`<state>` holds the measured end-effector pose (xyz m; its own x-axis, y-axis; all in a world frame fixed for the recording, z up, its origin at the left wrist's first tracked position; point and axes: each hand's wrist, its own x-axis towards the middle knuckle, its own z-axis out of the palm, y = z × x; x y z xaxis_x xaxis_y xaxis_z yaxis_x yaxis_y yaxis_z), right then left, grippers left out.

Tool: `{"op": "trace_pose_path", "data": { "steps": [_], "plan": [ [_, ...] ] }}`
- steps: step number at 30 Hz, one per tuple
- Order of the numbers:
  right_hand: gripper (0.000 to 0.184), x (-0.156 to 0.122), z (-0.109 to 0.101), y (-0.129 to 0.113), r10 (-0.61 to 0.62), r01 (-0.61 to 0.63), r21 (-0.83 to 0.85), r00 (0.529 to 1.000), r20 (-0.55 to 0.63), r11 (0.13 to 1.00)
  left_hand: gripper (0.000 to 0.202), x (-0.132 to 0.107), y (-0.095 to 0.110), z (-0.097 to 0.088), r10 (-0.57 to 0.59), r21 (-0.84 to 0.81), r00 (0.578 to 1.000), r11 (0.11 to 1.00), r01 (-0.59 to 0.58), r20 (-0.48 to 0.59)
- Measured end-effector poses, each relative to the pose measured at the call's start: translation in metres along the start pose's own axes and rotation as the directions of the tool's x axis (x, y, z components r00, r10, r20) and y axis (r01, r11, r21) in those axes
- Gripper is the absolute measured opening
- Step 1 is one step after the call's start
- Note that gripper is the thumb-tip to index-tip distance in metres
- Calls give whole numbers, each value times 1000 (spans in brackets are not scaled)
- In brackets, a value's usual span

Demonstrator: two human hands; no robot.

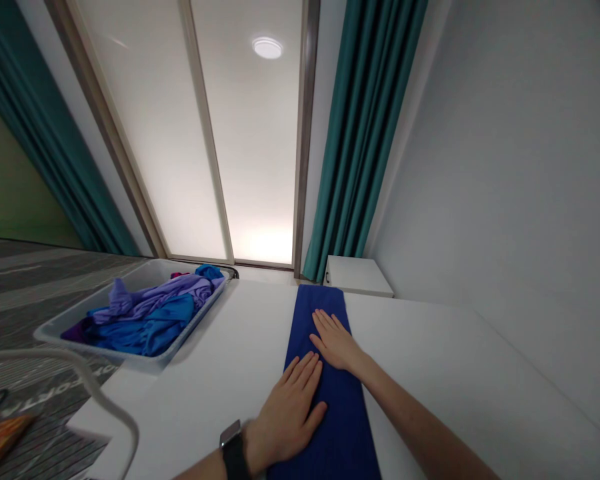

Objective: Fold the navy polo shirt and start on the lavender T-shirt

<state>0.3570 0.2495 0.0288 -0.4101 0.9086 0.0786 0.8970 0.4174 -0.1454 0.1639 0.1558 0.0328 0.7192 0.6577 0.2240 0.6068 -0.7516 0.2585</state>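
Observation:
A dark blue cloth (330,427), folded into a long strip, lies on the white table (215,387) and runs from the far edge toward me. My left hand (293,410) rests flat on its left side, fingers stretched out and pointing away; a watch with a black strap (234,452) is on that wrist. Farther up the strip, my right hand (336,341) also lies flat on the cloth, its fingers extended. Neither hand grips anything. What kind of item the cloth is, I cannot tell.
At the table's left stands a translucent plastic bin (65,327) with crumpled purple and blue cloths (160,313). A white cabinet (357,275) is beyond the far edge. A grey curved tube (100,393) rises at lower left. The wall (505,200) borders the right side.

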Motion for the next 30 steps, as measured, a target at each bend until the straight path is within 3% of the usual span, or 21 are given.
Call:
{"op": "trace_pose_path", "data": {
  "steps": [4, 8, 12, 20, 30],
  "plan": [
    [66, -27, -3, -17, 51, -50, 24, 998, -23, 998, 62, -1, -24, -12, -2, 10, 1000, 1000, 1, 11],
    [69, -55, -3, -42, 127, -125, 37, 991, -45, 991, 56, 18, -54, -23, -51, 10, 998, 999, 51, 23],
    [70, -70, 2, -60, 174, -171, 57, 983, -58, 984, 53, 36, -69, -21, -46, 18, 998, 999, 46, 48],
    [68, -71, -5, -63, 167, -164, 63, 984, -62, 985, 54, 29, -69, -13, -16, 78, 1000, 997, 17, -8],
    [67, -103, 1, -83, 150, -142, 87, 985, -87, 986, 58, -18, -41, -27, 105, 3, 992, 994, -105, 69]
  ]
}}
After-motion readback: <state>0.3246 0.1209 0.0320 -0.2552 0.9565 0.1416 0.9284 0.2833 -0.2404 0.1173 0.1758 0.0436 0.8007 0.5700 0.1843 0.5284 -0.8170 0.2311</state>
